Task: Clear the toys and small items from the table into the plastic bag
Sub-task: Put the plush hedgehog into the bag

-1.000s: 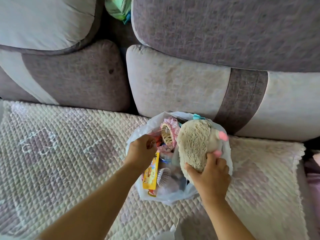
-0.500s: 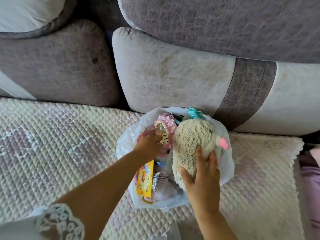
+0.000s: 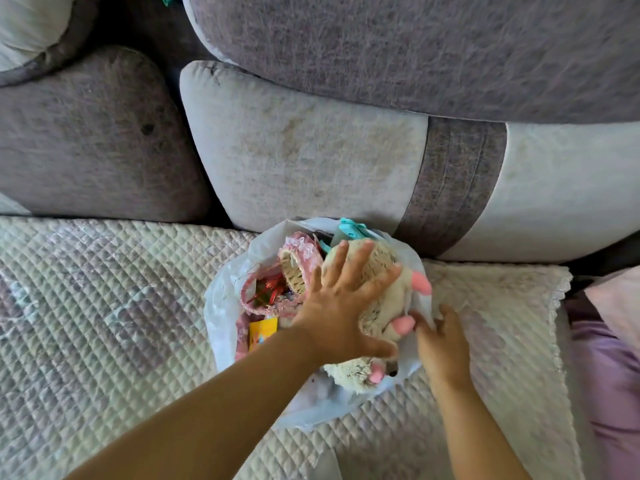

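No readable text, labels or numbers anywhere.

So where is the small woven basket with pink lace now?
Head view: the basket sits inside the plastic bag, left of the plush toy, just beyond the left hand.

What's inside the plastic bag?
The plastic bag holds a fluffy toy, a pink basket and a yellow packet. Anything deeper is covered.
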Demonstrator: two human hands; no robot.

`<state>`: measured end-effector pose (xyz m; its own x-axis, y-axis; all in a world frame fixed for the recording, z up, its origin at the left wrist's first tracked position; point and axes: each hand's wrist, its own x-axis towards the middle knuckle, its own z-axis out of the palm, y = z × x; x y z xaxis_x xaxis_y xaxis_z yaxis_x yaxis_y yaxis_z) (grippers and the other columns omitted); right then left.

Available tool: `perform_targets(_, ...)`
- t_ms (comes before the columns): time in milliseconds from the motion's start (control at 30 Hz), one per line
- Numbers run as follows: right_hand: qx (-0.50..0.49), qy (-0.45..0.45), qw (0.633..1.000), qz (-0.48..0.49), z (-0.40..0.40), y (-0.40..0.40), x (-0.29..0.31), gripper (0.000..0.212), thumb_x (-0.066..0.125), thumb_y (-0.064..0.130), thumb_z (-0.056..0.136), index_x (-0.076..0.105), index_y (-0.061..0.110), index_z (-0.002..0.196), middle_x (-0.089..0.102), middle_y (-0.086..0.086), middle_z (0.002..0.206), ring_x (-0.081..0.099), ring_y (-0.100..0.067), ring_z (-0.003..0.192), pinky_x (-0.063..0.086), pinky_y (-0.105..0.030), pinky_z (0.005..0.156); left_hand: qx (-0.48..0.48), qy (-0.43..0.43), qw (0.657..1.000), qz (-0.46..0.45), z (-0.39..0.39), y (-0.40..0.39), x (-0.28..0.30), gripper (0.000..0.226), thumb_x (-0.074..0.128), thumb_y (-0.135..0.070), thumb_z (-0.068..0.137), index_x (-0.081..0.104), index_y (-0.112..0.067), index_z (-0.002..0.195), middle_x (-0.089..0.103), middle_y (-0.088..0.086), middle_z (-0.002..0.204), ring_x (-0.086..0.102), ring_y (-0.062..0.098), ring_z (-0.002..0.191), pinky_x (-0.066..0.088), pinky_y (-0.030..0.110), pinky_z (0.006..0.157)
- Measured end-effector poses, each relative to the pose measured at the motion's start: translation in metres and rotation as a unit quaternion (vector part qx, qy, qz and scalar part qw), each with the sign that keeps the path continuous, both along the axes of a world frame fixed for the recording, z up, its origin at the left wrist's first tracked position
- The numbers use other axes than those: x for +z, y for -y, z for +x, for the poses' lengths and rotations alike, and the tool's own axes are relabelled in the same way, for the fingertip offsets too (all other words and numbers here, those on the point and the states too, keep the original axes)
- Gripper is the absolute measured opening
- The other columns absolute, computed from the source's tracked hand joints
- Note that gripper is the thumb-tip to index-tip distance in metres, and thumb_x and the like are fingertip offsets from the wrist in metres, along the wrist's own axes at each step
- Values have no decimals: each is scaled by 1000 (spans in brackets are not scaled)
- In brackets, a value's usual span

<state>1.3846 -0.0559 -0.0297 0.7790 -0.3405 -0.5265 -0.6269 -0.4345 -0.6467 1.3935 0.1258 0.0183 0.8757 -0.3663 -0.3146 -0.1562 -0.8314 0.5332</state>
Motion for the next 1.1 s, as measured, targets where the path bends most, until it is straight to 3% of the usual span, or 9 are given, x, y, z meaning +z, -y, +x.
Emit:
perform_targets(67,-14,-18,999,27,6,7,-7,10,61,22,83,57,14,77,58,-1,74,55,-21,71,40,-30,62,-34,-33,997,64,3,10,-9,111,64,-67,64,-17,-51,139,-41,-13,145,-41,22,133,-14,59,111)
perform_targets(200,-62,39,996,51,8,22,5,41,58,12,85,41,19,48,38,3,51,35,-13,51,29,-27,51,-34,-59,993,97,9,12,-21,113,66,-67,64,-11,-46,143,-33,-14,149,-35,21,137,-7,54,115)
perform_targets(367,-48,158,983,79,-4,24,50,17,57,23,89,61,27,73,57,11,60,49,-2,55,42,-26,56,-19,-68,993,96,18,17,-26,109,67,-66,65,-7,-47,143,-26,-18,151,-26,17,140,1,46,116)
perform_targets(500,-31,219,968,119,-6,23,80,12,55,36,84,62,27,80,60,3,67,56,-16,63,47,-32,55,-4,-84,993,86,25,41,-29,106,69,-59,69,-3,-45,145,-25,-17,152,-28,16,139,6,47,116)
perform_targets(700,-45,133,988,69,5,36,74,10,60,14,84,64,23,81,60,-1,70,56,-20,68,42,-28,59,68,-55,982,-167,21,1,-18,62,72,-24,79,47,-33,135,20,-23,147,19,4,140,24,32,115)
perform_targets(800,5,82,996,44,19,31,75,57,68,22,78,47,25,130,53,6,117,52,-13,108,45,-33,90,120,-3,985,-124,11,-25,-19,57,70,-25,81,48,-34,133,30,-13,148,29,10,138,26,27,112)
perform_targets(867,89,98,991,12,37,19,82,75,72,36,74,35,30,139,38,11,135,36,-8,126,33,-36,106,129,-36,984,-120,6,-23,-22,61,68,-26,83,41,-41,136,28,-10,151,29,9,138,24,23,109)
perform_targets(1000,257,128,948,-133,83,-8,79,69,63,42,80,37,21,140,37,-1,147,35,-23,134,29,-44,111,95,-65,989,-89,11,0,-29,60,62,-32,87,33,-48,137,22,-15,153,35,10,135,31,33,112)
perform_targets(1100,307,63,925,-215,104,-23,67,61,57,42,84,38,22,138,41,-2,144,39,-30,128,33,-45,105,114,-97,970,-191,19,-4,-27,49,62,-29,87,47,-43,131,33,-18,146,37,0,129,30,20,108)
